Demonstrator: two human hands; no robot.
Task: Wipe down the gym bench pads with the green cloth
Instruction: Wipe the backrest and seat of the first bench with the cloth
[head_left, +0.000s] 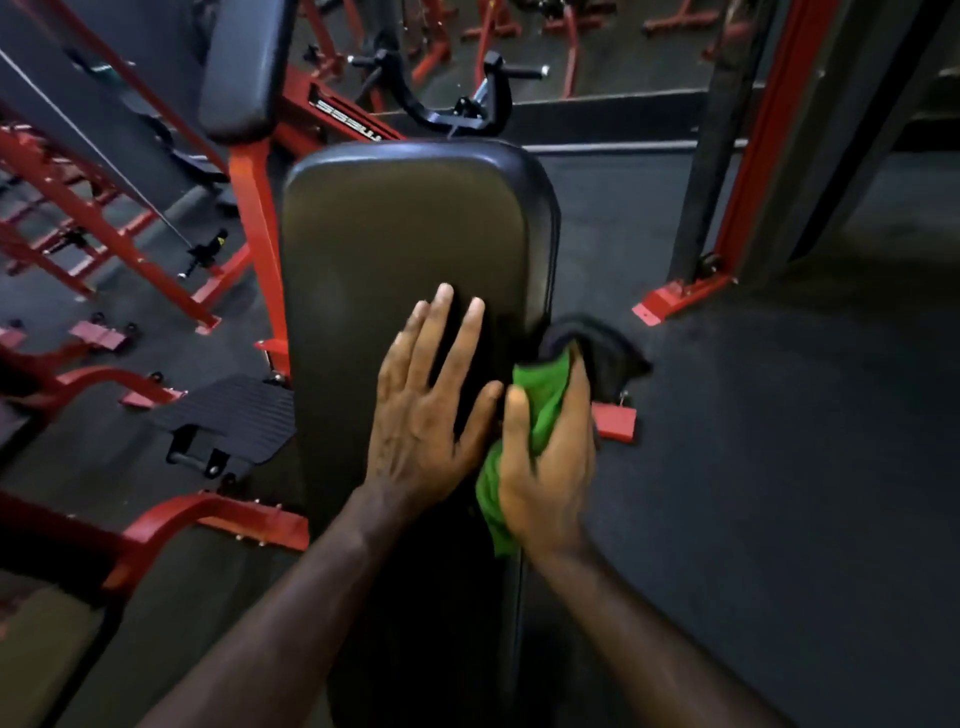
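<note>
Your left hand (421, 410) is lying flat on the long black padded vinyl bench pad (410, 244), fingers straight and spread, palm down near the middle of its width. Your right hand (550, 462) is right beside it, thumb nearly touching the left thumb, and it's curled round the bunched-up green cloth (540, 405), gripping it against the pad's right edge. So the cloth sits on the right side of the pad, about halfway along what you can see, with a bit poking out above your fingers and another bit hanging out below your palm.

The pad runs away from you and ends in a rounded top. Just past your right fingers there's a dark rounded black thing (597, 348) sticking out beside the pad; can't tell what it is. Left of the pad stands a red steel frame post (260, 249) carrying a second black cushioned pad (244, 67) up top, and lower left there's a black ribbed footplate (234, 415). Dark rubber floor (779, 467) all around, with a red upright rack column (763, 150) off to the right.
</note>
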